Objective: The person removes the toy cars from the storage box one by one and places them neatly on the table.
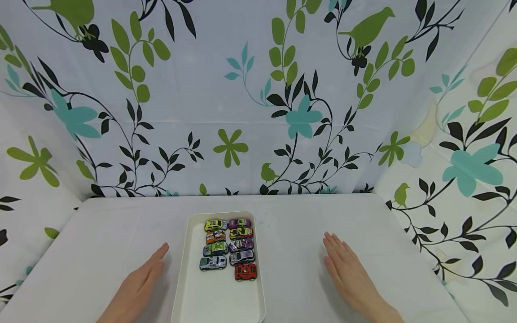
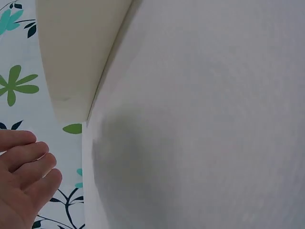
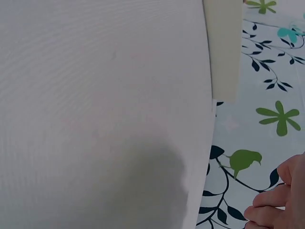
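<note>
A white tray (image 1: 218, 300) lies lengthwise on the table, and several toy cars stand in its far half in two columns. The left column ends with a silver car (image 1: 212, 263); the right one ends with a red car (image 1: 245, 272), turned to show its front or back. My left hand (image 1: 135, 287) is to the left of the tray, apart from it, fingers straight and holding nothing. On the tray's other side my right hand (image 1: 351, 278) has its fingers extended, with nothing in it. Each wrist view catches only part of the hand, the left one (image 2: 24, 181) and the right one (image 3: 276, 200).
The table (image 1: 303, 224) has a white cover. Patterned cloth (image 1: 194, 89) with leaves and birds hangs behind it and along both sides. The tray's wall shows at the top of the left wrist view (image 2: 76, 52) and the right wrist view (image 3: 225, 52).
</note>
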Action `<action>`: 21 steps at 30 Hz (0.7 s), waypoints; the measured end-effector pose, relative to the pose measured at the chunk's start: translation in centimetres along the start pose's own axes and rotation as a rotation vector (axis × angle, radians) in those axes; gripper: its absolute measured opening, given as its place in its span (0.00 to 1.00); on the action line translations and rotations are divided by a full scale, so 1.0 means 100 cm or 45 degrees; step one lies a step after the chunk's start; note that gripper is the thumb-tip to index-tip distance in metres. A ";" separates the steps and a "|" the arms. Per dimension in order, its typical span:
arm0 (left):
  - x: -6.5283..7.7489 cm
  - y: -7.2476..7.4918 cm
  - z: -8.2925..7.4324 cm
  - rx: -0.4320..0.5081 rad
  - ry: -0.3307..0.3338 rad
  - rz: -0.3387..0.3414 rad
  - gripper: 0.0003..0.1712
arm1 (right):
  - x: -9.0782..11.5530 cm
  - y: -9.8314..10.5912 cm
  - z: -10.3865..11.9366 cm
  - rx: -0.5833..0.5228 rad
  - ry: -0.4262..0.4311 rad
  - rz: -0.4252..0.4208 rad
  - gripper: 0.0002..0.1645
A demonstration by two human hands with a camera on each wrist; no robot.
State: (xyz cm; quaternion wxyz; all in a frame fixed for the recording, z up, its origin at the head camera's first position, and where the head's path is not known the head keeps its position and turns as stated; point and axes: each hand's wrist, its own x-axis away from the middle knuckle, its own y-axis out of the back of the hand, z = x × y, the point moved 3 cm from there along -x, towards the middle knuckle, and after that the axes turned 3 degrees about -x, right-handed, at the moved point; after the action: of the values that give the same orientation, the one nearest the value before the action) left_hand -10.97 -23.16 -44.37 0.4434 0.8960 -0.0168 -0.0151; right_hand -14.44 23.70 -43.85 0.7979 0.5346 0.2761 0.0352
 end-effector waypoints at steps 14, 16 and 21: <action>-0.015 -0.024 -0.006 0.602 0.156 0.211 0.40 | -0.015 -0.022 0.030 -0.165 0.045 0.021 0.25; -0.016 -0.025 -0.004 0.712 0.138 0.191 0.39 | -0.018 -0.024 0.034 -0.187 0.069 0.003 0.24; -0.018 -0.029 0.003 0.893 0.132 0.176 0.42 | -0.027 -0.026 0.046 -0.255 0.061 0.029 0.23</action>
State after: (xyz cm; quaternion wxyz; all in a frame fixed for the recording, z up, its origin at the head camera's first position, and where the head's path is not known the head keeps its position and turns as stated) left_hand -12.69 -21.58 -46.84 0.1092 0.9900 -0.0591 0.0669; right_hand -15.19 17.82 -43.81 0.8400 0.4544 0.2842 0.0845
